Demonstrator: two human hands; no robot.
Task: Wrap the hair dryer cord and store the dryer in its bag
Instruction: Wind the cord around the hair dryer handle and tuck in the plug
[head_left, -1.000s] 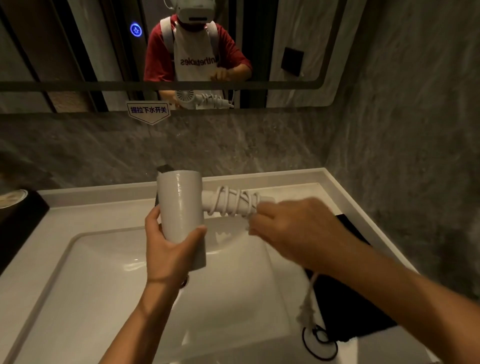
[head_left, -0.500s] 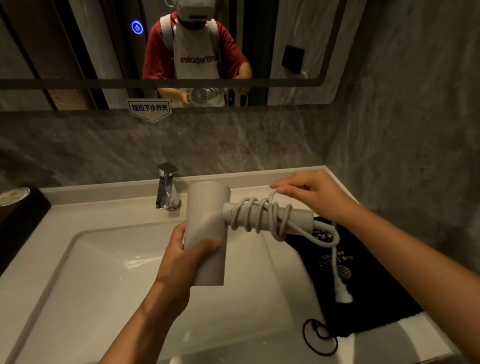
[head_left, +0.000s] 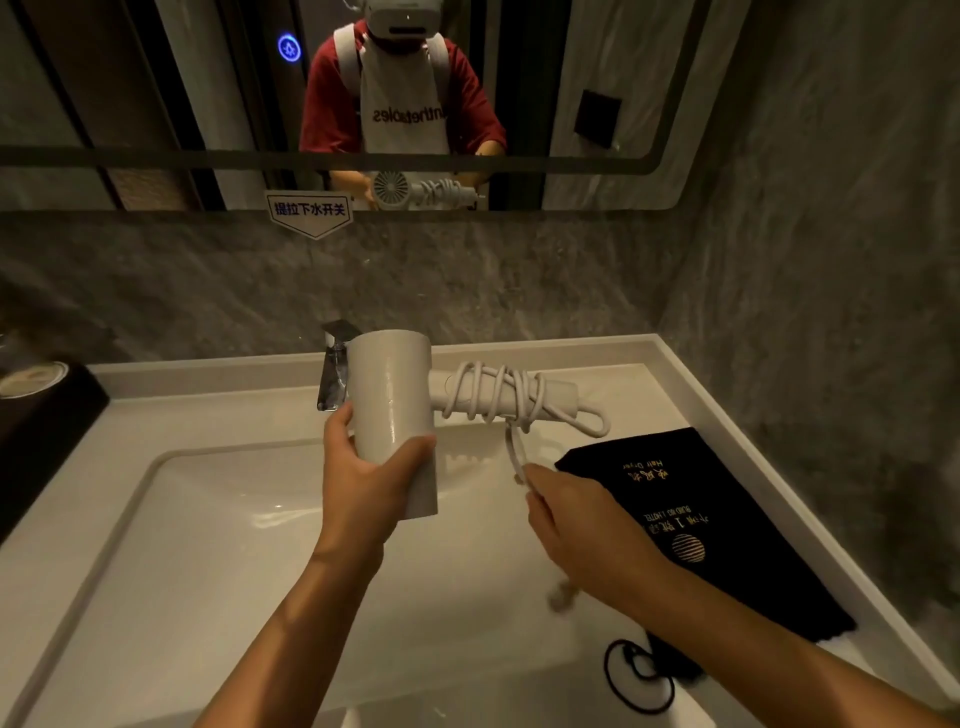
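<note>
So the white hair dryer (head_left: 393, 415) is up in the air over the sink (head_left: 218, 519), just in front of the faucet (head_left: 332, 371), which it partly covers. The left hand (head_left: 363, 478) has it by the barrel, thumb on the near side and the other fingers curled around the far side, a solid grip. The handle (head_left: 556, 397) sticks out sideways, away from the barrel and toward the bag side of the sink.

The cord (head_left: 493, 397) is looped several times around that handle, kinda messy, with some turns crossing over each other. One loop pokes out past the end of the handle, and a loose bit of cord hangs down from the wraps. The right hand (head_left: 582, 530) is below the handle, over the sink's bag-side edge, with its fingertips closed on that hanging bit. The plug end looks like the blurry thing under the wrist, but I can't really tell.

The black bag (head_left: 727, 540) lies flat on the white tabletop (head_left: 639, 374) beside the sink, gold print facing up, with its black drawstring (head_left: 639, 680) curled on the near corner. Nothing is in the bag.

In the mirror (head_left: 649, 104) above the sink you can see the dryer's back grille and the wrapped handle reflected.
</note>
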